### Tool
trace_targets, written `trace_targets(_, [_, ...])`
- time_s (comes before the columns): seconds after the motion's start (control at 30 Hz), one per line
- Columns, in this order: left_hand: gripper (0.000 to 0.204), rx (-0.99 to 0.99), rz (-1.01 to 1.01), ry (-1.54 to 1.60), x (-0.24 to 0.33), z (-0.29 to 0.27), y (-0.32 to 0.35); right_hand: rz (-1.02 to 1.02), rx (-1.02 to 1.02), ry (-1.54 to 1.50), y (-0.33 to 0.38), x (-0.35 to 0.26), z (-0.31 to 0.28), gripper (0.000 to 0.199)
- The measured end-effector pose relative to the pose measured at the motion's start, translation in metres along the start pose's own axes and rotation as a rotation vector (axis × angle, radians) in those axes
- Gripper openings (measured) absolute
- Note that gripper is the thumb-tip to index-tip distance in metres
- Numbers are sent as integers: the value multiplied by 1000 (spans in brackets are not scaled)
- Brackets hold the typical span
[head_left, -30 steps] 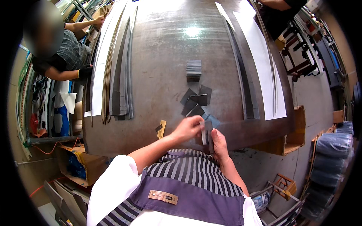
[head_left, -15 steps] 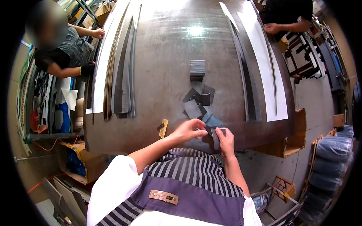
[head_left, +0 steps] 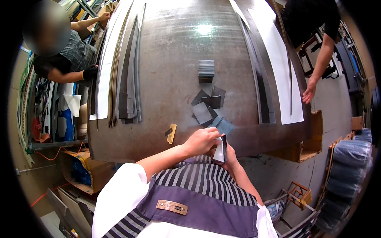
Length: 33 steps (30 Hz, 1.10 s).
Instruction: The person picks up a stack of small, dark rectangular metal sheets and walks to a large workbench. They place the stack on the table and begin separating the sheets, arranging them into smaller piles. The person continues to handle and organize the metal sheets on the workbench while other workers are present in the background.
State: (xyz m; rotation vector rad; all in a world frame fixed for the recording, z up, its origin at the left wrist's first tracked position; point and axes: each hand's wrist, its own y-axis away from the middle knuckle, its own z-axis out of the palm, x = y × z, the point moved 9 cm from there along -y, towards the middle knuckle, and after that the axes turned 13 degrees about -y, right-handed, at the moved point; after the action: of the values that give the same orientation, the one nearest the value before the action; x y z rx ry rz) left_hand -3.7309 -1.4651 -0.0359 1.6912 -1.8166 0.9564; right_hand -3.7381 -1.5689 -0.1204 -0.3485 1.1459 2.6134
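Observation:
At the near edge of the table, my right hand (head_left: 231, 158) grips a thin dark square piece (head_left: 220, 150), tilted up so that a pale, bright face shows. My left hand (head_left: 203, 139) has its fingers pinched at the upper edge of this piece; whether they hold a separate layer I cannot tell. Just beyond lie loose dark and grey squares (head_left: 203, 114), overlapping, with a bluish one (head_left: 223, 126) nearest my hands. Farther off stands a neat stack of similar squares (head_left: 206, 70). To the left of my hands lies a small yellow-tan object (head_left: 171, 133) with a dark piece on it.
Long dark and white strips (head_left: 133, 79) lie along the table's left side. More strips (head_left: 278, 75) line the right side. A person (head_left: 65, 59) stands at the left edge, and another person's hand (head_left: 309, 92) hangs by the right edge. Cardboard boxes (head_left: 85, 168) sit below.
My left hand has closed onto the dark piece, which has turned to show its pale face. The person on the right has lowered an arm; the left person's far hand has shifted away.

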Motion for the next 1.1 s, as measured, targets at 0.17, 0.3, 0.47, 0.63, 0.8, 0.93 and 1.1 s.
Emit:
trace_targets(0.17, [13,-99,-326,191,-38,-2,-4,-154,90,264,-17,-17,-12,50])
trace_targets(0.3, [27,265,-350,-89,-94,-41,-4,-529,267,840,-29,-59,-47,38])
trace_targets(0.47, [30,392,-169,-416,-63,-51,3,-987,456,1565,-26,-90,-26,48])
trace_targets(0.63, [25,-169,-54,-245,-64,48,34,-928,431,1733,-43,-82,-26,52])
trace_targets(0.8, [34,-214,-121,-371,-78,68,45,-933,281,1689,-34,-69,-18,47])
trace_targets(0.93, [36,-277,-124,-395,-73,79,48,-990,240,1653,-28,-64,-17,44])
trace_targets(1.1, [35,-297,-182,-255,-75,75,50,-1069,263,1584,-21,-68,-12,34])
